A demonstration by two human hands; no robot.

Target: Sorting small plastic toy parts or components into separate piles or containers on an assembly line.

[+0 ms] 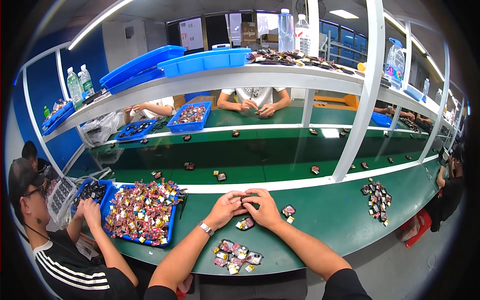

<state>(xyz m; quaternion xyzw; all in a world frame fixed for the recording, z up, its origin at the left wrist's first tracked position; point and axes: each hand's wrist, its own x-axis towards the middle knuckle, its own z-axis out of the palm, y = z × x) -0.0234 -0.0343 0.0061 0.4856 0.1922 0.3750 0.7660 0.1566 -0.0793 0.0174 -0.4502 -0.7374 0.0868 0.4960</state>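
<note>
My left hand (226,210) and my right hand (263,208) meet over the green bench, both closed on a small black casing (245,201). My fingers cover most of it. Just below the hands lies a small black unit with a red-and-yellow part (245,223), and a similar unit (288,210) is right of my right hand. Closer to the bench's front edge, between my forearms, sits a loose cluster of such units (235,256). To the left of my left forearm, a blue tray (173,224) is heaped with small red, yellow and white parts (142,210).
A co-worker (65,245) sits at the left by another blue tray of black parts (92,192). More units (377,200) lie in a group at the right. A white upright post (357,110) rises ahead. Beyond the bench, scattered units lie on a green conveyor (265,155).
</note>
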